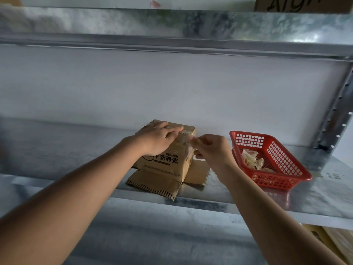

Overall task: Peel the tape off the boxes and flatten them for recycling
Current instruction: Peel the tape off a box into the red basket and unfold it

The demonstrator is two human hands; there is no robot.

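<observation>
A cardboard box [168, 159] stands on a metal shelf [315, 203], a little left of the middle of the view, with its bottom flaps spread flat on the shelf toward 6 o'clock and toward 3 o'clock. The front flap reaches almost to the front edge of the shelf. The left hand [158, 138] lies on the top of the box with the fingers straight, pressing it down; the fingertips point toward 3 o'clock. The right hand [210, 148] is at the right upper corner of the box, and its thumb and fingers are closed in a pinch on a strip of clear tape [186, 142] that goes from the box top to the fingers. At 3 o'clock from the box, near but apart, stands a red basket [282, 180] with crumpled tape [252, 161] inside it; its front corner is close to the shelf edge. To 9 o'clock from the box the shelf is wide and bare. Behind, at 12 o'clock, is a pale wall [172, 88], and above it the upper shelf [172, 22]. A perforated post [336, 111] stands at the right end.
</observation>
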